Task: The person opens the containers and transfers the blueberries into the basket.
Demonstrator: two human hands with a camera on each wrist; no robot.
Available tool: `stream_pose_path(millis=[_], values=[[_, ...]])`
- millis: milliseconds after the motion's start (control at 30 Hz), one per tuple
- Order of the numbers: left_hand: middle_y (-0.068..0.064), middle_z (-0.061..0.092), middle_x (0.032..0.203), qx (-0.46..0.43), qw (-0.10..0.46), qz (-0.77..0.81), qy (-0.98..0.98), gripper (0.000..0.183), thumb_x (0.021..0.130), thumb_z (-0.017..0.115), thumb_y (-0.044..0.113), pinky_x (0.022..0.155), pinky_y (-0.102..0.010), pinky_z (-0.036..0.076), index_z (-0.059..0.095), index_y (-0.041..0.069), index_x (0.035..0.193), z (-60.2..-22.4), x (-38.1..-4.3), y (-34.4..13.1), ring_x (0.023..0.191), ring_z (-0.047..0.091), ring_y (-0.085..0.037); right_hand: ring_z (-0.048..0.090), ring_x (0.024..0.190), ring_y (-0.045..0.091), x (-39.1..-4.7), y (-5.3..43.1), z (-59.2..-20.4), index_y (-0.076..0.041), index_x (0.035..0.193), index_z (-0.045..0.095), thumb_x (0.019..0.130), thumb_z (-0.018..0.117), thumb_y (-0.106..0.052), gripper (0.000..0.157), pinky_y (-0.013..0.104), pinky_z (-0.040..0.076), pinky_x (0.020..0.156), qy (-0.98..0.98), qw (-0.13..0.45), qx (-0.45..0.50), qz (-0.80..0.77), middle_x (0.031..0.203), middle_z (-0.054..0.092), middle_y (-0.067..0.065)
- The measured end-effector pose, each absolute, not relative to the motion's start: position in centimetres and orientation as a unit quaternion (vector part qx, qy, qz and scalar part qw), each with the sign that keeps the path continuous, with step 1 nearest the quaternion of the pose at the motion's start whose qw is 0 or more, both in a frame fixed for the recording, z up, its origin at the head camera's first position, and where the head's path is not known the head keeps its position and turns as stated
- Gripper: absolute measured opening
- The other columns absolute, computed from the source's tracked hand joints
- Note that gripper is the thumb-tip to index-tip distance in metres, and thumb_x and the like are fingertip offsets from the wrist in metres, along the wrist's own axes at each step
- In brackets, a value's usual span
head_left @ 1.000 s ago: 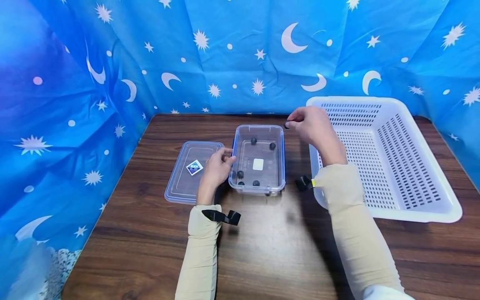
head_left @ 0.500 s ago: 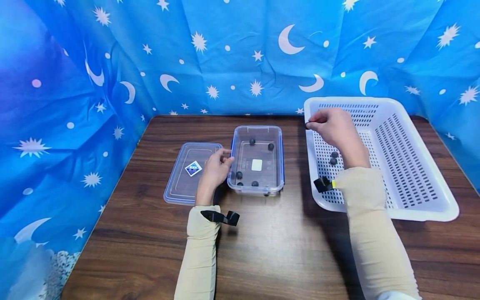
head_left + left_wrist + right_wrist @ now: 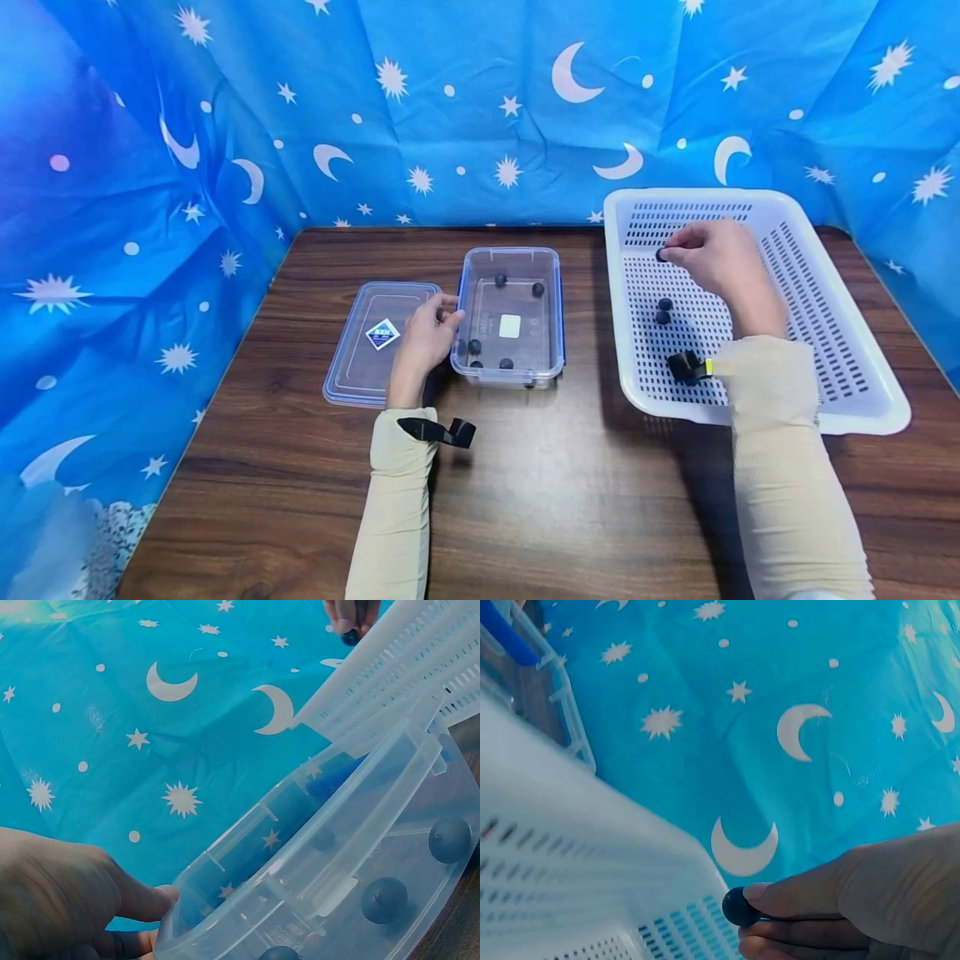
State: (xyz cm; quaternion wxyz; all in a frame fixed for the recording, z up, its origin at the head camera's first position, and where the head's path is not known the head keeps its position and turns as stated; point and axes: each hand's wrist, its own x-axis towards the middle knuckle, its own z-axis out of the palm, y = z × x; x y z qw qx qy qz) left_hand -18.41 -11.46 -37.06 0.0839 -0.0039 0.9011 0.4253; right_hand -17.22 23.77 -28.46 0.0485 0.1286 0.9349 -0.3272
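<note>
My right hand pinches a small black ball between thumb and fingers, above the far left part of a white perforated plastic basket. Two similar balls lie on the basket floor. My left hand holds the left edge of a clear food container, its thumb against the rim in the left wrist view. Several black balls sit apart inside the container, around a white square label.
Left of the container, a clear lid with a blue-and-white sticker lies flat, partly behind the left hand. All stand on a dark wooden table. A blue star-and-moon cloth hangs behind.
My right hand has carried the black ball rightward from beside the container, across the basket's left rim, to above its inside. The left hand keeps its place at the container.
</note>
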Motion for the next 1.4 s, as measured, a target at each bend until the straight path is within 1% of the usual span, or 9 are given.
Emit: stream_pose_path(millis=[67, 267, 433, 567, 633, 833, 1100, 1200, 1400], values=[[-0.007, 0.056, 0.096, -0.005, 0.083, 0.427, 0.901, 0.032, 0.100, 0.050, 0.026, 0.070, -0.032, 0.047, 0.055, 0.013, 0.129, -37.1, -18.4, -11.5, 0.082, 0.060, -0.022, 0.048, 0.105, 0.039, -17.0, 24.2, -28.7, -0.003, 0.123, 0.059, 0.096, 0.056, -0.030, 0.038, 0.054, 0.042, 0.088, 0.936, 0.050, 0.130, -0.323, 0.121, 0.055, 0.024], [-0.007, 0.056, 0.097, -0.005, 0.083, 0.426, 0.901, 0.033, 0.100, 0.050, 0.026, 0.071, -0.032, 0.047, 0.055, 0.013, 0.130, -37.2, -18.5, -11.6, 0.083, 0.059, -0.022, 0.044, 0.102, 0.041, -16.4, 25.7, -29.3, -0.001, 0.118, 0.062, 0.096, 0.057, -0.027, 0.035, 0.053, 0.041, 0.080, 0.946, 0.063, 0.128, -0.292, 0.118, 0.055, 0.026], [-0.007, 0.057, 0.097, -0.007, 0.081, 0.424, 0.902, 0.033, 0.100, 0.050, 0.027, 0.072, -0.033, 0.045, 0.056, 0.014, 0.130, -37.1, -18.5, -11.8, 0.084, 0.057, -0.022, 0.044, 0.101, 0.042, -16.4, 26.5, -29.7, 0.000, 0.117, 0.062, 0.095, 0.058, -0.026, 0.034, 0.055, 0.041, 0.080, 0.947, 0.111, 0.126, -0.274, 0.119, 0.054, 0.026], [-0.007, 0.057, 0.097, -0.007, 0.079, 0.424, 0.902, 0.033, 0.100, 0.050, 0.028, 0.070, -0.032, 0.045, 0.056, 0.014, 0.130, -37.1, -18.5, -11.9, 0.083, 0.058, -0.022, 0.044, 0.101, 0.041, -16.6, 26.6, -29.9, -0.001, 0.116, 0.062, 0.094, 0.058, -0.025, 0.033, 0.054, 0.042, 0.077, 0.946, 0.146, 0.123, -0.262, 0.118, 0.053, 0.025], [-0.007, 0.057, 0.097, -0.007, 0.078, 0.424, 0.902, 0.033, 0.100, 0.050, 0.027, 0.069, -0.032, 0.045, 0.055, 0.014, 0.129, -37.1, -18.5, -12.0, 0.083, 0.058, -0.021, 0.045, 0.101, 0.042, -16.6, 26.6, -30.0, 0.000, 0.116, 0.062, 0.093, 0.059, -0.024, 0.033, 0.053, 0.043, 0.077, 0.944, 0.152, 0.127, -0.263, 0.118, 0.053, 0.026], [-0.006, 0.055, 0.097, -0.008, 0.079, 0.424, 0.902, 0.033, 0.100, 0.050, 0.028, 0.070, -0.032, 0.043, 0.056, 0.015, 0.129, -37.1, -18.4, -11.9, 0.083, 0.054, -0.021, 0.045, 0.101, 0.043, -16.3, 26.6, -30.1, 0.001, 0.115, 0.060, 0.093, 0.058, -0.021, 0.032, 0.057, 0.043, 0.080, 0.945, 0.152, 0.144, -0.253, 0.117, 0.052, 0.027], [-0.006, 0.054, 0.096, -0.004, 0.076, 0.426, 0.902, 0.032, 0.100, 0.051, 0.026, 0.071, -0.032, 0.042, 0.056, 0.014, 0.128, -37.2, -18.5, -11.8, 0.083, 0.052, -0.021, 0.044, 0.103, 0.044, -16.2, 26.4, -30.1, -0.001, 0.119, 0.058, 0.095, 0.057, -0.024, 0.034, 0.062, 0.041, 0.086, 0.943, 0.132, 0.160, -0.260, 0.119, 0.052, 0.028], [-0.006, 0.055, 0.096, -0.003, 0.076, 0.426, 0.901, 0.032, 0.099, 0.051, 0.027, 0.070, -0.032, 0.042, 0.056, 0.013, 0.129, -37.2, -18.5, -11.8, 0.082, 0.053, -0.021, 0.044, 0.103, 0.044, -16.2, 26.4, -30.1, -0.002, 0.120, 0.059, 0.095, 0.057, -0.025, 0.035, 0.061, 0.040, 0.084, 0.943, 0.123, 0.162, -0.263, 0.120, 0.052, 0.027], [-0.006, 0.055, 0.096, 0.002, 0.076, 0.426, 0.901, 0.033, 0.100, 0.051, 0.027, 0.071, -0.032, 0.042, 0.056, 0.013, 0.129, -37.3, -18.5, -11.7, 0.082, 0.054, -0.021, 0.046, 0.101, 0.041, -16.1, 26.1, -29.6, -0.002, 0.118, 0.061, 0.095, 0.056, -0.026, 0.034, 0.055, 0.041, 0.080, 0.949, 0.096, 0.155, -0.257, 0.120, 0.053, 0.027]])
